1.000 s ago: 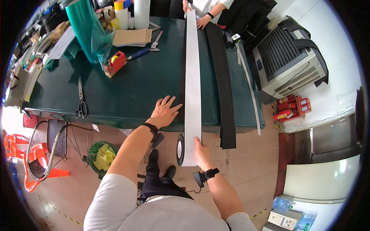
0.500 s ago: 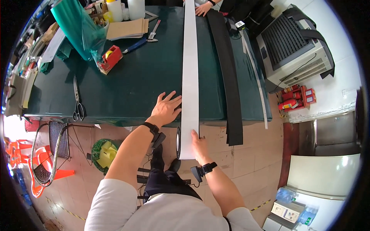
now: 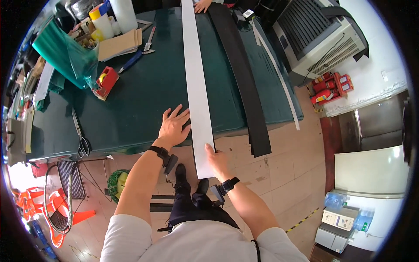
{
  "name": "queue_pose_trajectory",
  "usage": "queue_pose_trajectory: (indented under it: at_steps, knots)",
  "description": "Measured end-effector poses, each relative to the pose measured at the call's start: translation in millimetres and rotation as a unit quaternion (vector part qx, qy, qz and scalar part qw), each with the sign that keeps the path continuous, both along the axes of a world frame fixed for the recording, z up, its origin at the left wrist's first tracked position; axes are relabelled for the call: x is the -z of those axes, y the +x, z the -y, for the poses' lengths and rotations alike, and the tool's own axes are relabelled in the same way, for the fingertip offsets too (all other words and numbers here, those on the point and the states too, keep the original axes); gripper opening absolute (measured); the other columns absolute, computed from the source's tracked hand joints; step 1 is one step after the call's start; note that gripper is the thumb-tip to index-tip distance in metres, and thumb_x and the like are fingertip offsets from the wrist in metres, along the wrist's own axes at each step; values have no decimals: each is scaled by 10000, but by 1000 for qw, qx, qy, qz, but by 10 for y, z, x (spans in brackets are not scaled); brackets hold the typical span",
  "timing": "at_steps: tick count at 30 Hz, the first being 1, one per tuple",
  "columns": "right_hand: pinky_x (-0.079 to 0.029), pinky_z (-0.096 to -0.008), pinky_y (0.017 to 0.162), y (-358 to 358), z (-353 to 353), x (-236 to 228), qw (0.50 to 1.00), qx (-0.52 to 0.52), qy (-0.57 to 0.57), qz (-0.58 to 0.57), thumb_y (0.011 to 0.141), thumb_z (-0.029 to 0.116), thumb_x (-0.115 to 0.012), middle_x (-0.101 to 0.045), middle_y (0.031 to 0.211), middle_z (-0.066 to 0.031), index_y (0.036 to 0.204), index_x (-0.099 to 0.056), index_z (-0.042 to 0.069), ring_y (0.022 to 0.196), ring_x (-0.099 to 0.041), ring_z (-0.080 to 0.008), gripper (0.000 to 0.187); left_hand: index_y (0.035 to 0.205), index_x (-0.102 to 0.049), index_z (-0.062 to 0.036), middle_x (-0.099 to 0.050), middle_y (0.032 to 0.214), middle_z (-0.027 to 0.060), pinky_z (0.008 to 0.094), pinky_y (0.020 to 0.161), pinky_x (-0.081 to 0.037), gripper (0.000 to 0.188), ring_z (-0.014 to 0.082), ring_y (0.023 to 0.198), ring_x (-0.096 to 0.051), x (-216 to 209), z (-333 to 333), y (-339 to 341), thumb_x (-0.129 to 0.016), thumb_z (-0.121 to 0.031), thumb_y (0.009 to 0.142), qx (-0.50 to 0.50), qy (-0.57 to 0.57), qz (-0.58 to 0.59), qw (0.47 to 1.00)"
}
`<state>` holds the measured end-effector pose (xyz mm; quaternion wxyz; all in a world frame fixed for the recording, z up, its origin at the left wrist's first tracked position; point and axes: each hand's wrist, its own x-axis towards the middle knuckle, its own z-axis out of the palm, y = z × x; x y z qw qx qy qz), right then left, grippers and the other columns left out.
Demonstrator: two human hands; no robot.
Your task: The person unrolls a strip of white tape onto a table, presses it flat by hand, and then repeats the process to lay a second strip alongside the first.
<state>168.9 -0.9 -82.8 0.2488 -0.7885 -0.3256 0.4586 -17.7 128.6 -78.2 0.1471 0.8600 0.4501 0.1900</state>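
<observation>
Across the dark green covered table (image 3: 148, 100), that long flat white strip (image 3: 198, 78) is stretched out, so the spreading looks mostly done; the near end hangs past the edge, not down yet. Your right hand (image 3: 219, 163) grips it there, thumb on top, fingers hidden. Your left hand (image 3: 173, 129)'s splayed, empty, right beside it. Far end's cut off, near a co-worker's hand (image 3: 202, 5).

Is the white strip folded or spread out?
Spread out: the white strip runs along the table; the right hand holds its near part beyond the edge. Its far end is unseen.
</observation>
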Motion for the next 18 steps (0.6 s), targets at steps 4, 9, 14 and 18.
queue_pose_trajectory:
  at_steps: [4,9,14,18]
  knots:
    - [-469,-406,548,7,19,60,1000,6,16,-16,872,664,-592,-615,591,-138,616,-602,-34,568,-625,-267,744,1359,-584,-102,-565,1412,90,548,1166,-221,485,296,1423,-373,-21,4,18,-619,-213,888,-4,-8,-3,1000]
    - [-459,-402,528,-10,15,87,999,8,35,-15,879,664,-585,-603,568,-141,602,-590,-40,537,-612,-265,757,1358,-576,-143,-587,1382,50,557,1146,-252,509,285,1393,-409,44,-10,-2,-644,-220,860,-10,28,-5,1000]
    - [-417,-365,501,-13,0,73,998,21,42,-34,891,599,-623,-561,552,-102,602,-564,-34,513,-550,-196,698,1352,-582,-141,-584,1385,46,557,1134,-268,512,285,1388,-415,37,9,4,-655,-221,852,-11,31,-3,999]
    - [-398,-350,493,22,2,211,999,0,34,-2,899,564,-640,-539,548,-83,599,-546,-29,510,-521,-162,672,1347,-585,-137,-581,1388,44,557,1130,-277,511,285,1388,-416,49,9,-5,-660,-221,848,-11,34,-1,999]
